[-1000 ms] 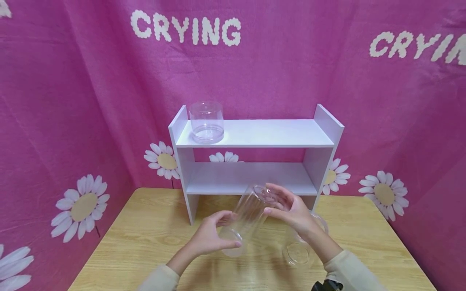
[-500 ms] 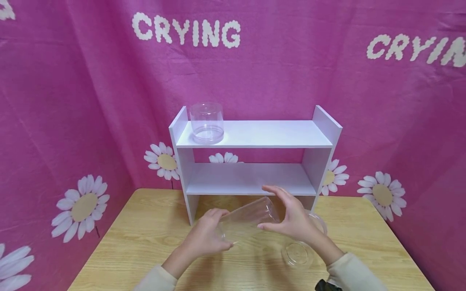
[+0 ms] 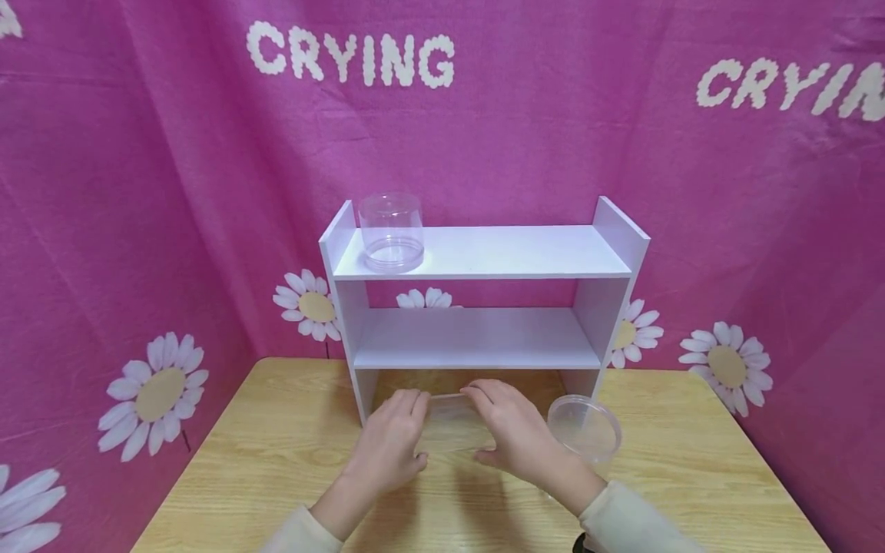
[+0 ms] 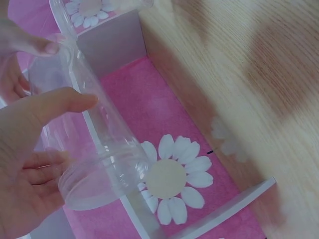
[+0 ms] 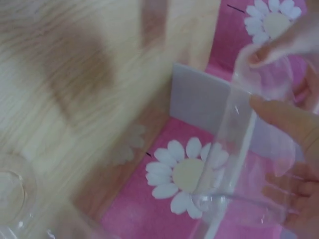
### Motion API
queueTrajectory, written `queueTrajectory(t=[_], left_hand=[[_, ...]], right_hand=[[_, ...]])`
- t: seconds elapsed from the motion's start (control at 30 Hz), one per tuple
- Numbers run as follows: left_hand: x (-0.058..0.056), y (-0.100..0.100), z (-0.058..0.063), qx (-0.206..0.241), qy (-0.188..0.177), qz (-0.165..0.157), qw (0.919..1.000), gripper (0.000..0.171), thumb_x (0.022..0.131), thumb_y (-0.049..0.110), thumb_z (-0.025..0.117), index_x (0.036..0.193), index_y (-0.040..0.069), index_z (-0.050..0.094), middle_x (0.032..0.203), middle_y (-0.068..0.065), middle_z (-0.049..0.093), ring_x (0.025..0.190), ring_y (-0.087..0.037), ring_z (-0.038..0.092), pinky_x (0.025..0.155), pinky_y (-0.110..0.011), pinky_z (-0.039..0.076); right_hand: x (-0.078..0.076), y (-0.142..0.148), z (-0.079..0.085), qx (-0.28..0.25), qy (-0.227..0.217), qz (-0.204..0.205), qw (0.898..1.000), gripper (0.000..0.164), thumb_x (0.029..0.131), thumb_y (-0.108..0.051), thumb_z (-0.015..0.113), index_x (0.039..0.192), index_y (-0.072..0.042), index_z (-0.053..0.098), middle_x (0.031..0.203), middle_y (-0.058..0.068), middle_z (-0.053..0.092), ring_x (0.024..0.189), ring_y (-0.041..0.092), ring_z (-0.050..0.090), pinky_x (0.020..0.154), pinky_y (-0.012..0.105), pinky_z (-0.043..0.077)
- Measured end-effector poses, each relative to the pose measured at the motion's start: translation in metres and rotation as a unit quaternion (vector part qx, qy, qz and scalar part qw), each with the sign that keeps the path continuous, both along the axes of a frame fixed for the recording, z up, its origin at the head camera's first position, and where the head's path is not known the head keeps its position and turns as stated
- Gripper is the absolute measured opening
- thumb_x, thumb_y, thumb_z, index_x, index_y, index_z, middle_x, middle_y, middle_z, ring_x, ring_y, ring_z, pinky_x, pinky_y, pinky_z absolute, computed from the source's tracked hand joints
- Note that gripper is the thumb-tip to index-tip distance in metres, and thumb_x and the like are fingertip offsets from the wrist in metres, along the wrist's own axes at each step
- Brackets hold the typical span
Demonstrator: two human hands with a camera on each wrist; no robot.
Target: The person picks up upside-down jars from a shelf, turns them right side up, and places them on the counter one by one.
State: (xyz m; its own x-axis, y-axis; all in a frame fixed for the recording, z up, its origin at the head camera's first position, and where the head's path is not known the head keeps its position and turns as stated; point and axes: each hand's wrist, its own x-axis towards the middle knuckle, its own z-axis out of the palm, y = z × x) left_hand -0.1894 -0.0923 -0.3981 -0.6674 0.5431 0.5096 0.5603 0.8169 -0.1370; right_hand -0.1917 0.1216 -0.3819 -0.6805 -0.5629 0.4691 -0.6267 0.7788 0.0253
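Observation:
A tall clear plastic jar (image 3: 452,430) lies sideways between my two hands, in front of the shelf and above the table. My left hand (image 3: 394,442) grips its left end, thumb on the near side and fingers on the far side. At the other end my right hand (image 3: 515,434) holds it the same way. In the left wrist view, the jar's wide ridged rim or lid (image 4: 94,184) shows beside the left hand. Behind my right forearm, a second clear container (image 3: 584,430) stands on the table, its lower part partly covered by that arm.
A white two-tier shelf (image 3: 525,253) stands at the back of the wooden table (image 3: 263,445). On its top board, at the left, sits a wide clear jar (image 3: 392,234). A pink curtain (image 3: 525,138) hangs behind and along both sides.
The jar has turned from steeply tilted to level. The left hand has rolled over its end, and the right hand, loosely spread half a second ago, has closed onto the other end.

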Motion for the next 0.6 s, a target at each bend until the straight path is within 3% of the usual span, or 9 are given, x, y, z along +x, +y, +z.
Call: queueTrajectory(t=[0.23,0.37,0.47,0.6], left_hand=[[0.005,0.005,-0.003,-0.077,0.072,0.014,0.9943,0.082,0.048,0.032,0.091,0.116,0.001,0.058,0.109,-0.007,0.065,0.101,-0.018,0.061,0.093,-0.025,0.054],[0.006,0.004,-0.005,-0.091,0.095,0.020,0.9911,0.086,0.047,0.037,0.091,0.118,0.002,0.058,0.110,-0.006,0.065,0.102,-0.018,0.060,0.095,-0.023,0.052],[0.006,0.003,-0.006,-0.081,0.083,0.014,0.9931,0.088,0.050,0.042,0.091,0.120,0.002,0.057,0.113,-0.006,0.064,0.106,-0.019,0.059,0.097,-0.026,0.052],[0.006,-0.002,-0.004,-0.021,0.017,-0.014,0.9995,0.089,0.055,0.044,0.090,0.124,0.000,0.055,0.119,-0.008,0.062,0.114,-0.021,0.057,0.104,-0.030,0.049]], right_hand=[[0.001,-0.009,-0.014,0.007,0.020,-0.035,0.999,0.079,0.045,-0.030,0.095,0.110,-0.004,0.060,0.105,0.002,0.062,0.099,0.018,0.060,0.089,0.031,0.054],[0.001,-0.009,-0.018,-0.004,0.019,-0.035,0.999,0.076,0.045,-0.028,0.095,0.109,-0.003,0.060,0.104,0.003,0.062,0.098,0.018,0.060,0.086,0.031,0.055],[0.000,-0.009,-0.020,-0.015,0.019,-0.029,0.999,0.076,0.046,-0.027,0.095,0.109,-0.003,0.060,0.103,0.003,0.062,0.097,0.018,0.060,0.086,0.031,0.055],[-0.002,-0.004,-0.027,-0.036,0.008,-0.022,0.999,0.075,0.048,-0.026,0.095,0.110,-0.002,0.060,0.105,0.004,0.063,0.098,0.019,0.061,0.088,0.032,0.055]])
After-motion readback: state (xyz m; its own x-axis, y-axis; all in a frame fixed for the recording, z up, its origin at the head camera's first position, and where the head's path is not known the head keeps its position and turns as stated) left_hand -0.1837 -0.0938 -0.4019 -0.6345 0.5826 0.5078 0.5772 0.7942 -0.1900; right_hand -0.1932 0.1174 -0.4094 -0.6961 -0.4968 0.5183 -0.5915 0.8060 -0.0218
